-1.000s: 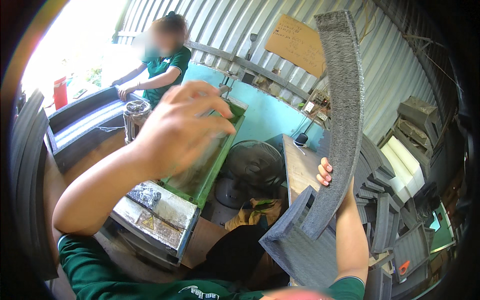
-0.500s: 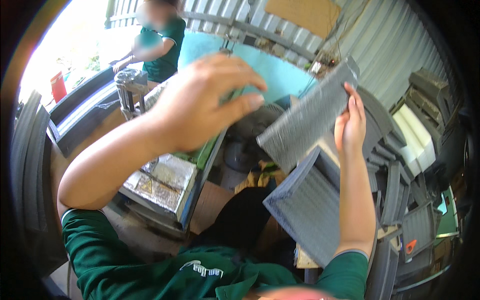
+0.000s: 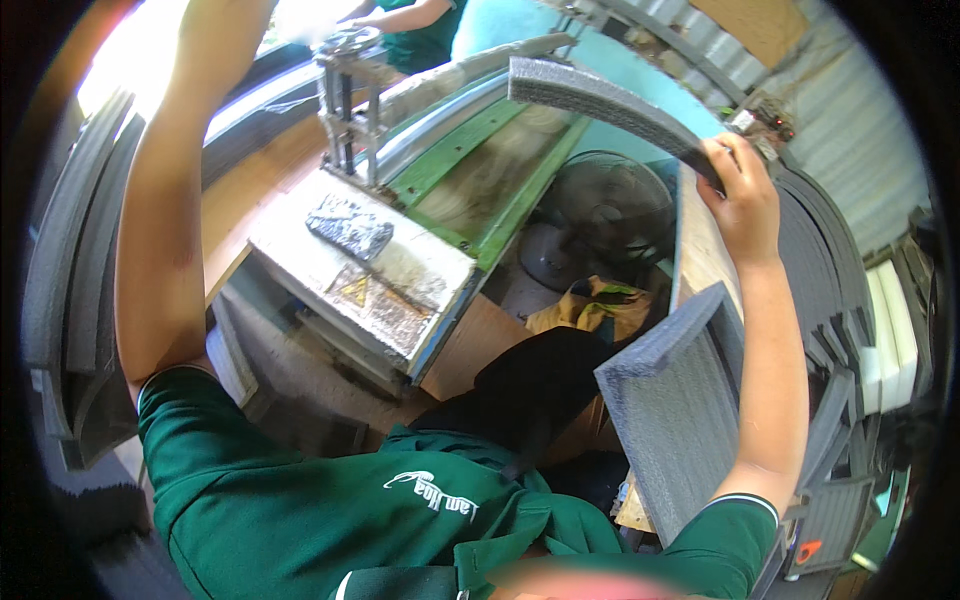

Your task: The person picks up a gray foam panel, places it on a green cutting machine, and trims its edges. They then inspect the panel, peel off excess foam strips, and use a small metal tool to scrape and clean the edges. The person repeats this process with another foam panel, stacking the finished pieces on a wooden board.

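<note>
Right hand (image 3: pixel 742 198) observed with fingers and thumb pinching one end of a curved grey foam strip (image 3: pixel 612 103), which is held raised, its free end extending leftward above the green machine frame (image 3: pixel 492 236). Left hand (image 3: pixel 226 32) is raised at the upper left and cut off by the picture's edge; finger position cannot be determined. An angled grey foam piece (image 3: pixel 682 405) lies below the right hand, near the black fan (image 3: pixel 606 205).
</note>
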Available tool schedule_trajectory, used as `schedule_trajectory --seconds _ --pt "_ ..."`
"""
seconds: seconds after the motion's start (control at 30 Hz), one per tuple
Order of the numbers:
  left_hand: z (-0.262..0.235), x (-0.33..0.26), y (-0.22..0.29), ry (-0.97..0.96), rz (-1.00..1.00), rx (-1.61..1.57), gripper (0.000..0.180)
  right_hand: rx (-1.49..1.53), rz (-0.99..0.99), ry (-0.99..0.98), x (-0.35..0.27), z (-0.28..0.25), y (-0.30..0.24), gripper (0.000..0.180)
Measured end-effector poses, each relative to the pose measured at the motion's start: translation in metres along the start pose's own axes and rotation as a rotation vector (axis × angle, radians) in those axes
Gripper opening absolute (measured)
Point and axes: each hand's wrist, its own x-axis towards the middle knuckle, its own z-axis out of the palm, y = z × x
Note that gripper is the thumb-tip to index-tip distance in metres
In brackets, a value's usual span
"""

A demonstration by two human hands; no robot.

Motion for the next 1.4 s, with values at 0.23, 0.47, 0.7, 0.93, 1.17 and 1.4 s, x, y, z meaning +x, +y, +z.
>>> schedule_trajectory --seconds 0.23,0.47,0.7,0.93,1.17,1.4 --pt "0.0 0.026 -0.162 -0.408 0.132 0.024 0.035 0.052 -0.109 -0.196 0.004 0.096 -0.047 0.083" --pt "0.056 -0.008 -0.196 -0.727 -0.221 0.01 0.028 0.004 -0.006 -0.156 0.013 0.166 -0.087 0.076" --pt "0.103 -0.015 -0.188 -0.978 -0.169 0.032 0.029 -0.106 -0.011 -0.183 0.028 0.188 -0.118 0.057" --pt "0.122 -0.016 -0.199 -1.108 -0.098 0.008 0.033 -0.093 -0.104 -0.292 0.039 0.184 -0.117 0.053" --pt "0.131 -0.012 -0.203 -1.165 -0.061 -0.006 0.037 -0.024 -0.14 -0.278 0.046 0.192 -0.114 0.034" --pt "0.124 0.007 -0.208 -1.097 0.019 -0.054 0.041 -0.037 -0.028 -0.232 0.068 0.162 -0.081 0.048"
